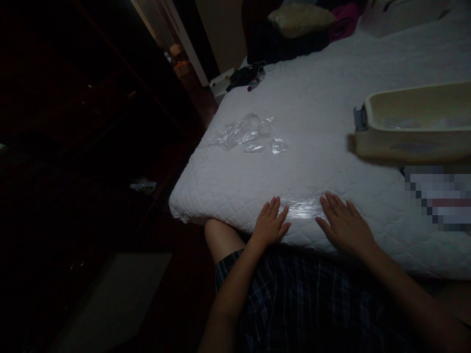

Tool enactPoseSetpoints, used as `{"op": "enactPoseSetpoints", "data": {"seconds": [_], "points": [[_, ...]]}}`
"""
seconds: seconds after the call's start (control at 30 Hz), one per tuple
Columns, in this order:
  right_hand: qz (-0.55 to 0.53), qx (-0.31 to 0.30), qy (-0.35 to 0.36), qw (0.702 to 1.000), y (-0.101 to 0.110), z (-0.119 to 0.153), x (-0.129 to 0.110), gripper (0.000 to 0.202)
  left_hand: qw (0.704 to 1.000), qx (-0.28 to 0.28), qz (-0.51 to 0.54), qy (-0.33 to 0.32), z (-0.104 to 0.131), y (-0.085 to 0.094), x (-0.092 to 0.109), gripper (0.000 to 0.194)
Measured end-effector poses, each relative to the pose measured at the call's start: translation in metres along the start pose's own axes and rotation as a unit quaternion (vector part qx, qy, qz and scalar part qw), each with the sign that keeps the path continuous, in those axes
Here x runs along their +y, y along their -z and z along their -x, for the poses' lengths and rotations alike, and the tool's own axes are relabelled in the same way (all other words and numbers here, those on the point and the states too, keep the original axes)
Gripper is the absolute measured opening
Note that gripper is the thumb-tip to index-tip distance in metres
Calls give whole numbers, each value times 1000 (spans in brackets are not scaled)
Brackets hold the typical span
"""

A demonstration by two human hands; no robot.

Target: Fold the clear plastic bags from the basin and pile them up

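A clear, shiny plastic bag (300, 208) lies flat near the front edge of the white quilted bed (312, 73). My left hand (270, 224) rests palm down at its left end, fingers spread. At its right end my right hand (344, 220) also lies flat with the fingers apart. Neither hand grips anything. Farther back on the bed is a loose heap of crumpled clear plastic bags (250, 132).
A cream plastic bin (415, 147) with a grey latch stands at the right. Beside it is a blurred-out item (445, 196). A pillow (301, 20), a pink cloth (344, 22) and a small bottle (255, 81) lie at the back. Dark floor borders the bed's left edge.
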State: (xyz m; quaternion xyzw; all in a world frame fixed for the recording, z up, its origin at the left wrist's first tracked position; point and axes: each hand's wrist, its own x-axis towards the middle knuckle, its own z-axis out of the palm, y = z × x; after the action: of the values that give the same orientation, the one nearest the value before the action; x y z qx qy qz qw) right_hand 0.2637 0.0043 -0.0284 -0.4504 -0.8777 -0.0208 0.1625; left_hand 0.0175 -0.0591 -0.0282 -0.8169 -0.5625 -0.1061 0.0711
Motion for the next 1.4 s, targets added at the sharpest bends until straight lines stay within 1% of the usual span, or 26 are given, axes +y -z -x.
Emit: {"op": "enactPoseSetpoints", "data": {"seconds": [0.17,0.27,0.43,0.5,0.6,0.67,0.73,0.83,0.93,1.07,1.17,1.3,1.4], "points": [[15,0,-22,1000,2,-1,-2,67,1000,7,5,8,1,-3,0,58],[16,5,-23,1000,2,-1,-1,68,1000,11,7,13,1,-7,-1,62],[-8,34,-25,999,2,-2,4,69,999,36,15,30,1,-13,1,63],[-28,63,-19,997,3,0,6,67,998,48,15,36,1,-14,3,63],[-51,141,9,989,6,6,7,64,996,66,14,53,1,-17,5,64],[-53,189,49,979,9,10,6,61,995,74,14,65,1,-20,7,64],[-50,210,102,971,11,13,3,58,994,80,12,74,1,-22,8,65],[-67,202,158,964,13,11,-7,53,993,84,4,79,1,-23,9,65],[-86,164,175,967,11,4,-20,47,993,85,3,76,1,-23,9,65],[-49,113,147,981,4,-2,-29,38,993,91,-1,75,3,-23,8,63],[-34,106,138,984,-1,-1,-28,35,992,107,-5,63,5,-26,7,61],[-43,104,112,987,1,-4,-20,33,987,160,-6,32,7,-30,6,57],[-62,99,85,990,7,-15,-11,32,980,197,-6,4,7,-30,6,50]]}}
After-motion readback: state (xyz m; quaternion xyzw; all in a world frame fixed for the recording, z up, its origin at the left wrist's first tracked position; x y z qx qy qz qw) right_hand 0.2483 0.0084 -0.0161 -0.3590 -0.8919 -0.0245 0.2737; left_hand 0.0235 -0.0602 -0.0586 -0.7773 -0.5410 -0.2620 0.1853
